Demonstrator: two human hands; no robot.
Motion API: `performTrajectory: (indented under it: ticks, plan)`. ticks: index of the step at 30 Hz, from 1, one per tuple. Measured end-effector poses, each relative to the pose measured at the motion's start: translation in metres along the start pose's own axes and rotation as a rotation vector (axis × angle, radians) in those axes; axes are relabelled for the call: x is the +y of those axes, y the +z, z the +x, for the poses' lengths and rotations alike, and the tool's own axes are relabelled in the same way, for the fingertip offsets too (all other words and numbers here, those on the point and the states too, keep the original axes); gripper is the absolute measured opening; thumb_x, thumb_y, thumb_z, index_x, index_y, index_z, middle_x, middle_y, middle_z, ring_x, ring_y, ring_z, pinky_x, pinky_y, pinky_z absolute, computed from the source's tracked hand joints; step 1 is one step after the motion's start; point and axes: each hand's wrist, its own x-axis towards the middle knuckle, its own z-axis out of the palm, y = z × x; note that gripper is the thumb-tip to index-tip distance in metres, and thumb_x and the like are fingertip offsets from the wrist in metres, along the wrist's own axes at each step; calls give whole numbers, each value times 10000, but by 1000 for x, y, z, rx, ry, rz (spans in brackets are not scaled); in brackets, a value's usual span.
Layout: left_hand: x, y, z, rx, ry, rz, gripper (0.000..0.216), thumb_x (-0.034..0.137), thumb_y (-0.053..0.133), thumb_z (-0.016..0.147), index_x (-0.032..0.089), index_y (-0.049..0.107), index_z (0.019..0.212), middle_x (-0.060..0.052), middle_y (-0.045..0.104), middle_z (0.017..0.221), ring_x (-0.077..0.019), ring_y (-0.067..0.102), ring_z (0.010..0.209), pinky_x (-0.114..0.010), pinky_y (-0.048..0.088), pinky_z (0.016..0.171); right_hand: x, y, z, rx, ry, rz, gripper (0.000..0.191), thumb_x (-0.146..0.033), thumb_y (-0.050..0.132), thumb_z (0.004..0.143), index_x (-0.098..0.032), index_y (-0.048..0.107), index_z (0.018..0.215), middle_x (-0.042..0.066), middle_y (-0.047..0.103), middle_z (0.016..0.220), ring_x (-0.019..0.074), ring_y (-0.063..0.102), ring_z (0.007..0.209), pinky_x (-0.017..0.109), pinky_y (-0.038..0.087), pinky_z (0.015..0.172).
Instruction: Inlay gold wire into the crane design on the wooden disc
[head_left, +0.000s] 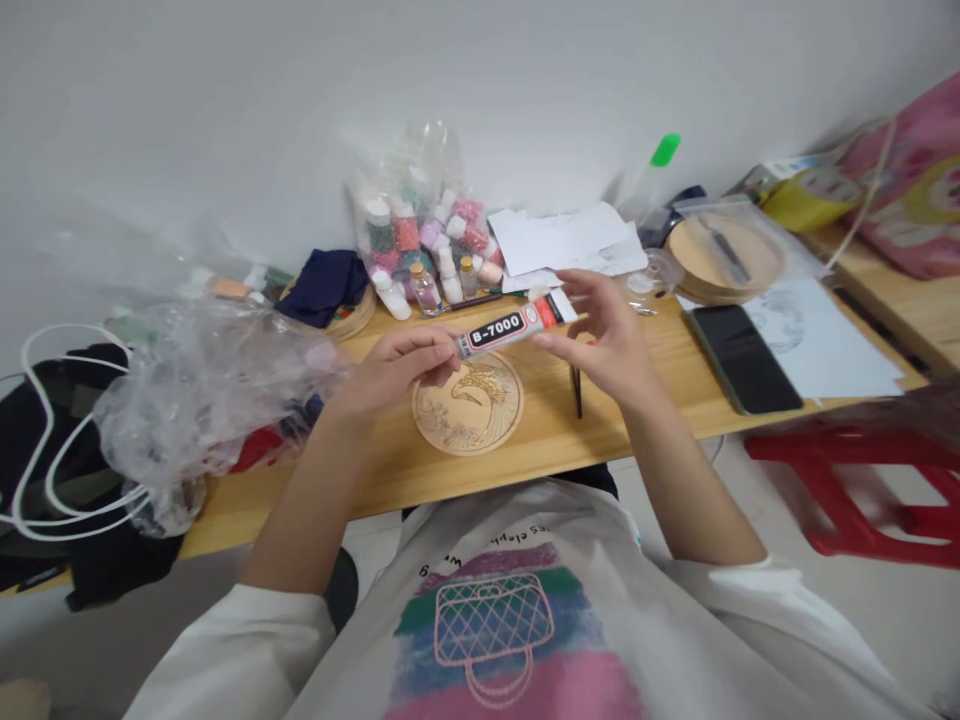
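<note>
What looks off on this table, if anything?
No spill or damage visible. Crumpled clear plastic is heaped at the table's left end beside loose white cable loops: untidy, but nothing else stands out.

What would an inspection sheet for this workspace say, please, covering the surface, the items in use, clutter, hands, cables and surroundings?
Surface: wooden table, with visible grain.
Items in use: tube marked B-7000, held above a round patterned disc that lies on the table.
Clutter: crumpled clear plastic at left; bag of small bottles by the wall; phone at right.
Hands: left hand grips one tube end; right hand is at the other, firmness of grip unclear.
Cables: white cable looped at far left; across the disc, nothing seen.
Surroundings: pale wall behind; red stool at right.
</note>
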Motion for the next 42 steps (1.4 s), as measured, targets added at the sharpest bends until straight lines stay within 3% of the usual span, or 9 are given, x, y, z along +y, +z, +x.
performTrajectory:
  ticks: [2, 5, 8, 10, 15, 18, 23, 31, 42]
  plan:
    - [-2, 1, 4, 25, -11, -40, 453, 641, 677, 778, 223, 636, 609, -59, 662, 816, -103, 455, 493, -287, 398, 455, 5, 10, -4, -56, 185, 274, 780, -824, 632, 665, -239, 546, 1173, 25, 641, 921, 144, 583, 669, 298, 488, 601]
    - [-1, 6, 18, -47, -28, -68, 452, 645, 746, 714, 210, 660, 628, -58, 647, 732, -116, 489, 504, -289, 426, 476, 6, 28, -6, -129, 359, 548, 653, -819, 456, 797, -243, 562, 1086, -35, 589, 690, 114, 507, 494, 255, 398, 462]
    - [-3, 12, 34, -92, -24, -116, 466, 650, 750, 711, 199, 634, 678, -49, 656, 708, -141, 574, 555, -293, 485, 549, 5, 40, -3, 57, 406, 639, 448, -668, 521, 845, -230, 573, 929, -63, 523, 550, 98, 436, 424, 233, 336, 415]
    - [-8, 16, 43, -24, -14, -173, 431, 621, 670, 807, 208, 568, 736, -35, 675, 738, -146, 623, 592, -284, 511, 589, 7, 43, 1, 179, 417, 650, 370, -594, 558, 830, -226, 567, 867, -66, 504, 514, 94, 421, 416, 233, 331, 415]
    - [-27, 27, 56, 329, -22, 3, 190, 298, 559, 947, 215, 527, 780, 52, 571, 578, -106, 562, 428, -205, 393, 443, 17, 42, 3, 227, 489, 580, 306, -535, 508, 801, -240, 554, 867, -67, 480, 514, 103, 435, 419, 255, 341, 423]
    - [-36, 32, 61, 387, -10, 131, 173, 181, 544, 937, 213, 570, 769, 82, 462, 492, -98, 483, 366, -218, 352, 439, 21, 44, 3, 225, 505, 558, 319, -545, 521, 762, -244, 556, 863, -66, 476, 512, 104, 437, 421, 259, 335, 419]
    - [-54, 31, 71, 341, -22, 137, 206, 157, 556, 912, 207, 624, 724, 83, 426, 448, -96, 445, 359, -216, 312, 438, 27, 51, 1, 336, 497, 469, 290, -520, 527, 776, -238, 572, 827, -51, 500, 561, 95, 452, 449, 248, 348, 428]
    - [-86, 10, 84, 327, -18, 39, 216, 216, 587, 895, 215, 634, 684, 82, 431, 393, -78, 353, 305, -211, 263, 372, 30, 48, -14, 715, 442, 305, 271, -477, 536, 829, -242, 480, 707, -28, 519, 679, 63, 382, 424, 226, 242, 362]
    - [-86, 8, 84, 254, -27, 55, 191, 132, 580, 907, 150, 657, 733, 100, 440, 431, -24, 395, 333, -144, 239, 395, 36, 63, -36, 681, 351, 51, 370, -502, 599, 890, -238, 538, 638, -42, 493, 570, 62, 407, 390, 211, 263, 313]
